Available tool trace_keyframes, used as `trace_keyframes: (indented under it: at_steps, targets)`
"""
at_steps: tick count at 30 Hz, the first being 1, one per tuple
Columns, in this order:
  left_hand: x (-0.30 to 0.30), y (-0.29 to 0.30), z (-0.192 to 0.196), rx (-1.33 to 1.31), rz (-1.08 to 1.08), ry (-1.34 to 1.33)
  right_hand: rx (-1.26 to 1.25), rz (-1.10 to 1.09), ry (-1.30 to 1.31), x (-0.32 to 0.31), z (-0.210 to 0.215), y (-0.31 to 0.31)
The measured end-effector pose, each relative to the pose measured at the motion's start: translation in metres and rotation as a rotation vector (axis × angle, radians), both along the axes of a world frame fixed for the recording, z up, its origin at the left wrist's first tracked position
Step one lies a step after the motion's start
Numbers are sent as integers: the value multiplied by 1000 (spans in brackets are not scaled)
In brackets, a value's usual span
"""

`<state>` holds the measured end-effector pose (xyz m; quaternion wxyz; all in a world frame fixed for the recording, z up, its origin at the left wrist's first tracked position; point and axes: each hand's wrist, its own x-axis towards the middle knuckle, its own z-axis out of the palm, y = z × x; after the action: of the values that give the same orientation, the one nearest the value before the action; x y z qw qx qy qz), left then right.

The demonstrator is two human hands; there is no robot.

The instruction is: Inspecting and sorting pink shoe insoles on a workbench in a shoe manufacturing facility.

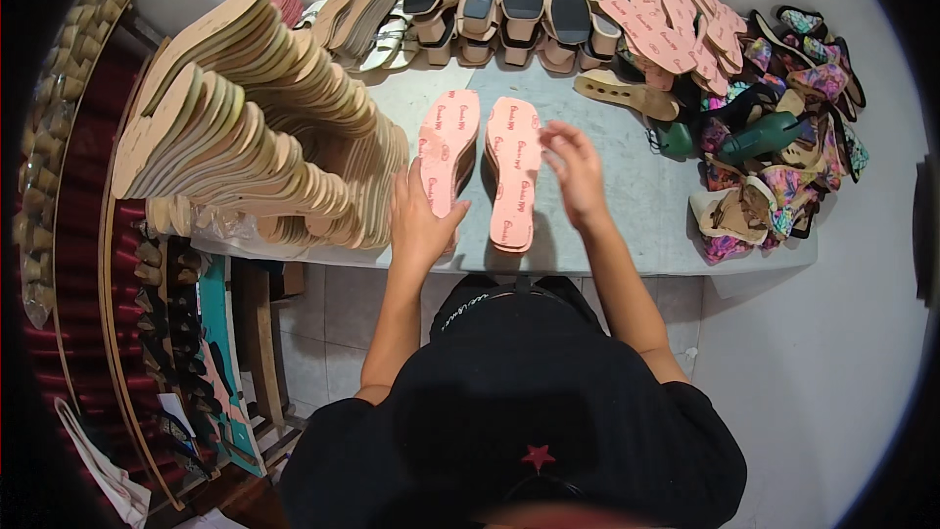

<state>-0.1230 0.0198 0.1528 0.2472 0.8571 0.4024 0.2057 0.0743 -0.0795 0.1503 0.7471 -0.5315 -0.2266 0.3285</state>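
Two stacks of pink insoles with red print lie side by side on the table in front of me. My left hand (423, 220) grips the heel end of the left insole stack (452, 132), thumb on its right side and fingers along its left edge. My right hand (576, 171) is raised just right of the right insole stack (514, 171). Its fingers are slightly bent and apart, with nothing visible in them. Whether a fingertip touches that stack's edge I cannot tell. Darker layers show under the pink tops of both stacks.
Tall rows of tan sole boards (284, 127) stand on the left. Block-heeled sandals (485, 10) line the back of the table (627, 225). At the right are loose pink insoles (676, 24), a tan sole (627, 95), green shoe lasts (759, 137) and patterned shoe uppers (783, 201).
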Motion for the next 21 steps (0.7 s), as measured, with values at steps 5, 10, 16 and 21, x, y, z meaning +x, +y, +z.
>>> trace_keyframes:
  at_steps: [5,10,16,21]
  targets:
    - [40,-20,12,59,21,-51,-109,-188,68,73,1,-45]
    - [103,-51,10,-7,-56,-142,-162,-261,14,140,-2,-82]
    - [180,-91,12,-30,-156,-133,-169,-363,-143,242,9,-102]
    - [227,-106,5,-150,-229,-168,-370,-548,-598,357,9,-93]
